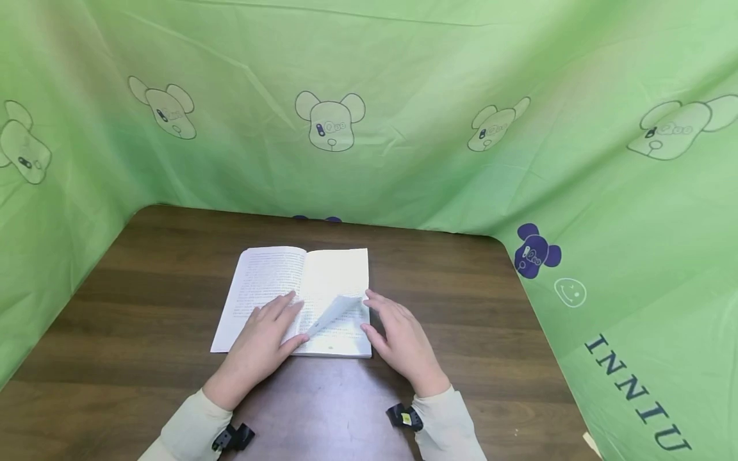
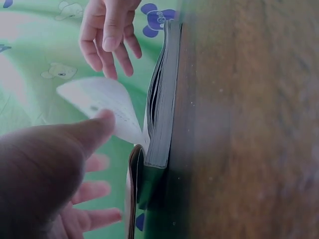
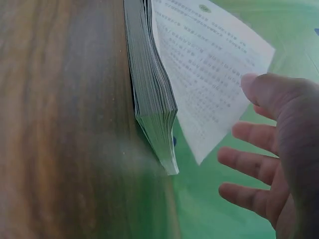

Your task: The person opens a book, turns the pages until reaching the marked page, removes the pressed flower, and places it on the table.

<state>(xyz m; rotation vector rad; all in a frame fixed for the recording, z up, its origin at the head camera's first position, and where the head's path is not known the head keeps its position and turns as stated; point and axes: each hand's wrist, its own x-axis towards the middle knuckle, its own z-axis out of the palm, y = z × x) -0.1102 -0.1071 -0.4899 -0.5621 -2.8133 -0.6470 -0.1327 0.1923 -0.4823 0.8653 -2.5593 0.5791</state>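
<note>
An open paperback book (image 1: 268, 269) with printed text lies on the table. One page (image 1: 336, 311) on its right half stands lifted and curled at the lower part. My left hand (image 1: 259, 342) is over the lower left page by the spine, fingers spread, its thumb beside the base of the raised page. At the book's right edge is my right hand (image 1: 403, 339), fingers loosely bent near that page. In the right wrist view the thumb overlaps the edge of the lifted page (image 3: 209, 79); whether it touches, I cannot tell. Neither hand grips anything.
The dark wooden table (image 1: 461, 288) extends around the book. A green curtain (image 1: 403, 179) printed with bear heads encloses the back and sides. Black straps with small devices (image 1: 406, 417) sit at both wrists, over pale sleeves (image 1: 193, 426).
</note>
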